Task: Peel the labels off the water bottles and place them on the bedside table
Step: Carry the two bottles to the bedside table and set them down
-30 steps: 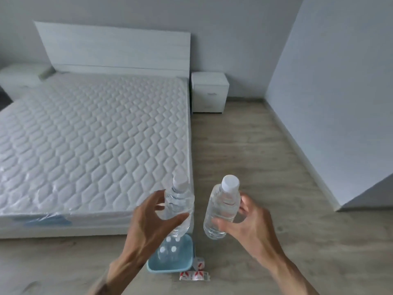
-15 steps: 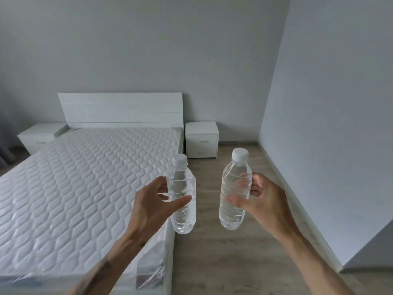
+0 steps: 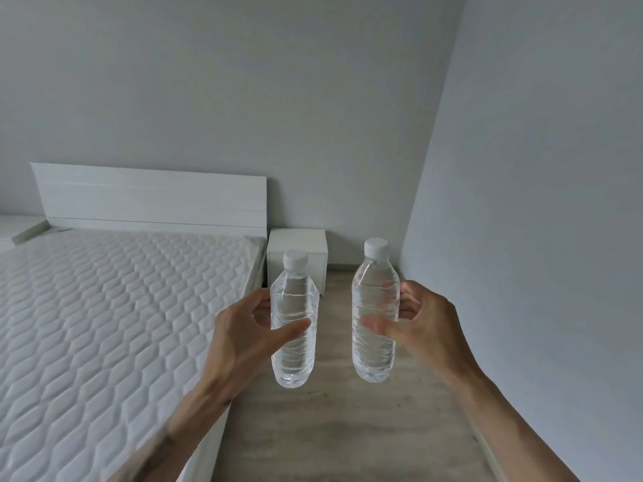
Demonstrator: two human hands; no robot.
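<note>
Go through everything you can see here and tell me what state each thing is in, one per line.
Left bottle: capped, upright, label off, held in the left hand.
Right bottle: capped, upright, label off, held in the right hand.
Bedside table: nothing on its visible top, drawers shut.
Bed: bare mattress, no bedding.
</note>
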